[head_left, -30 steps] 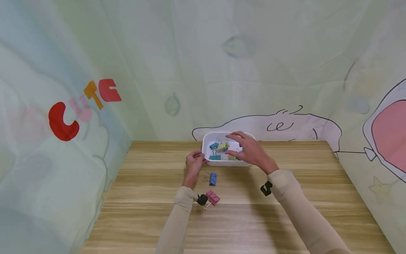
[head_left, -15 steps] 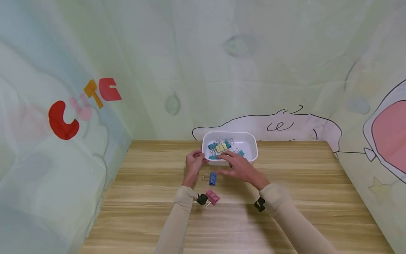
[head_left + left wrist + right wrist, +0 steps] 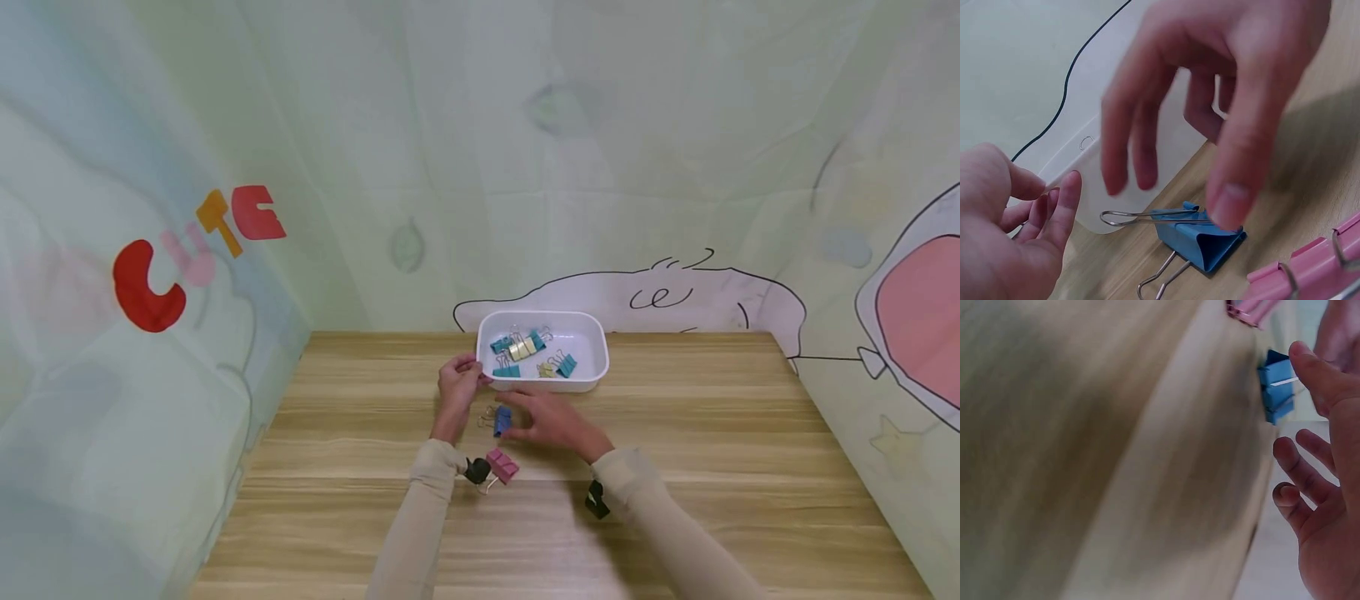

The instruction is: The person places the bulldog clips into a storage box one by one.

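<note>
My left hand (image 3: 457,393) pinches the left front corner of a white plastic bin (image 3: 591,354) between thumb and fingers. Teal binder clips (image 3: 567,365) and yellow ones (image 3: 522,348) lie inside that bin. In front of it, a blue binder clip (image 3: 502,422) is on the table. Thumb and fingers spread, my right hand (image 3: 553,423) hovers at the blue clip without gripping it. The left wrist view has the right thumb in front of the blue clip (image 3: 1194,242); whether they touch, I cannot tell. A pink binder clip (image 3: 502,465) lies nearer, beside my left wrist.
A wood-grain table (image 3: 337,500) carries everything. Its back edge meets a printed cloth backdrop (image 3: 375,167), and cloth also hangs along both sides. A black wrist camera (image 3: 477,471) on my left arm sits against the pink clip in the head view.
My right hand has drawn back from over the bin, moving down and left to the blue clip. The left hand has stayed at the bin's corner.
</note>
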Demonstrator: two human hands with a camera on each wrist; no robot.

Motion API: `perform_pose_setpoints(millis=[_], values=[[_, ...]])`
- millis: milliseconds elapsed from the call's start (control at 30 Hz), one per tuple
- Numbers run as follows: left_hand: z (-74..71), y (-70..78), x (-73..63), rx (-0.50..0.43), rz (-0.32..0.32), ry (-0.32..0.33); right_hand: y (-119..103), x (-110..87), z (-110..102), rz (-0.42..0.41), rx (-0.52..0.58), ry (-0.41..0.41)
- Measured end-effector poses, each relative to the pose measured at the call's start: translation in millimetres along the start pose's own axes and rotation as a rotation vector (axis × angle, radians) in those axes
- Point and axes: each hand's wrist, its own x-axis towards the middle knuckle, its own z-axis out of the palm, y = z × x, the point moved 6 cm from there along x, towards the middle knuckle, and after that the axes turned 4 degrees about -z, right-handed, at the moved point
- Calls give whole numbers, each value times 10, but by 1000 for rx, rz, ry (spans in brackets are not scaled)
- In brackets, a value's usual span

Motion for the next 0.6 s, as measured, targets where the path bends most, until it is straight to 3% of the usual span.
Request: perform_pose_setpoints(millis=[233,600], values=[[-3,-12,5,-2,-9,0,60,-5,160,61,19,-22],[-17,-4,0,2,-37,-4,54,23,201,1,-31,28]])
